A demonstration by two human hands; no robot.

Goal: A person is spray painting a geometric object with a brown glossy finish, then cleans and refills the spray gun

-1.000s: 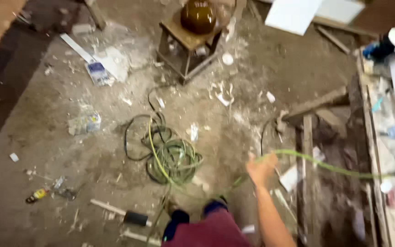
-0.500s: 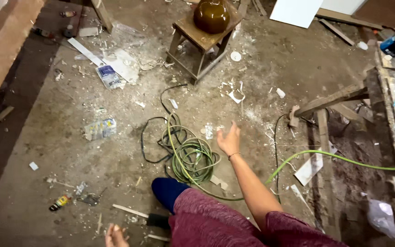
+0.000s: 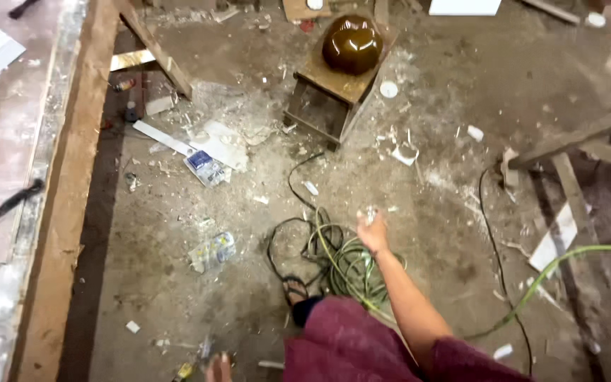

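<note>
My right hand (image 3: 373,230) reaches out over the green hose coil (image 3: 348,265), fingers loosely curled on something small and pale I can't identify. The coil lies just below them on the floor (image 3: 447,212), untouched. My left hand (image 3: 218,368) barely shows; grip unclear.

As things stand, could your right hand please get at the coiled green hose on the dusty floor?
Probably yes: the right hand hangs open directly over the coiled green hose, with nothing between them; only a thin black cable lies alongside.
</note>
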